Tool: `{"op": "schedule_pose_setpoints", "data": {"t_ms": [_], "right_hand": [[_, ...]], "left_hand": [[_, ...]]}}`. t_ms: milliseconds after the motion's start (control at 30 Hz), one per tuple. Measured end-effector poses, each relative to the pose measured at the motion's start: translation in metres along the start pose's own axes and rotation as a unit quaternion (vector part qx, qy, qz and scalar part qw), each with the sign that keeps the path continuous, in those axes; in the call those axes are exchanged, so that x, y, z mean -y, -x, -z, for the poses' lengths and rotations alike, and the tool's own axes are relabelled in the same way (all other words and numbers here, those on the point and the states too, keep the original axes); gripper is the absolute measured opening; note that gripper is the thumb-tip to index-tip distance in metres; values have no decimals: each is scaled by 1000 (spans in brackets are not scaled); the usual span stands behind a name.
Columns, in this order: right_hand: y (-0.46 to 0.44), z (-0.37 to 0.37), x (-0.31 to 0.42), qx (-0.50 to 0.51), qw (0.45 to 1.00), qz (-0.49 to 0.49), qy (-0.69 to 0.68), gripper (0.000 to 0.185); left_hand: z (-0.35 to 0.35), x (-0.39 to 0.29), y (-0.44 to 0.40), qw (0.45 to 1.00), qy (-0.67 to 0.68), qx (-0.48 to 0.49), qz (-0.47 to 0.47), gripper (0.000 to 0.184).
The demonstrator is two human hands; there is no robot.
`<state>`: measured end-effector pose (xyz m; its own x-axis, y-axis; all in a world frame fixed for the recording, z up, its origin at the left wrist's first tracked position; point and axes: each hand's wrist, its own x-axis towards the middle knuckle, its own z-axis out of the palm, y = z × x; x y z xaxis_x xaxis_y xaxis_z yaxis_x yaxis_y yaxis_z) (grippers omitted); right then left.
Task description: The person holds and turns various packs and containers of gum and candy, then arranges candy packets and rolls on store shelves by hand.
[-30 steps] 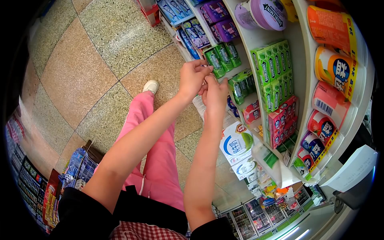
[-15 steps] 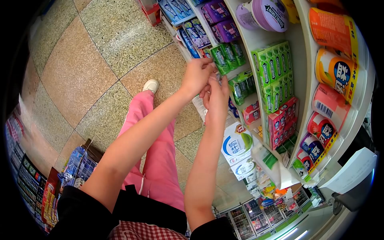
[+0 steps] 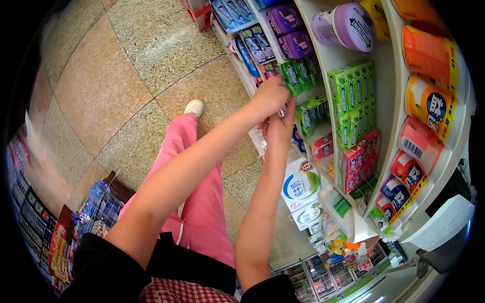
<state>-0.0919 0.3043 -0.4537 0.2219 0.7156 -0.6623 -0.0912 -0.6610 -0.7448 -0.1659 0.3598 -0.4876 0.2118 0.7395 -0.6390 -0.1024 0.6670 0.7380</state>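
Observation:
My left hand [image 3: 272,97] is closed, its fingers curled in front of the lower shelf. Just below it, my right hand [image 3: 279,129] reaches up with fingers bent and almost touches the left. A small shiny, reddish-and-white piece shows between the two hands; it is mostly covered, and its kind cannot be made out. Closest to the fingers are green gum packs [image 3: 300,76] on the shelf and a second group of green packs [image 3: 312,113] beside my right hand.
Shelves hold purple packs [image 3: 290,31], boxed green gum [image 3: 352,96], pink packs [image 3: 360,161], a lilac tub [image 3: 352,26] and orange tubs [image 3: 429,103]. A white milk carton [image 3: 300,184] stands by my right forearm. A wire basket [image 3: 107,209] is at left on the tiled floor [image 3: 101,91].
The view has shifted slightly, so shelf and hands appear further right. My left hand has turned more knuckles-up and closed beside the green packs; my right hand stays just beneath it.

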Motion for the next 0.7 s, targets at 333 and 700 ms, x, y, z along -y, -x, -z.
{"op": "schedule_pose_setpoints", "data": {"t_ms": [333,700], "right_hand": [[36,-7,-32,-57,979,106,166,59],[56,-42,-70,-35,986,90,135,39]], "left_hand": [[0,62,20,987,119,-101,20,49],[56,108,64,985,131,-107,16,44]]}}
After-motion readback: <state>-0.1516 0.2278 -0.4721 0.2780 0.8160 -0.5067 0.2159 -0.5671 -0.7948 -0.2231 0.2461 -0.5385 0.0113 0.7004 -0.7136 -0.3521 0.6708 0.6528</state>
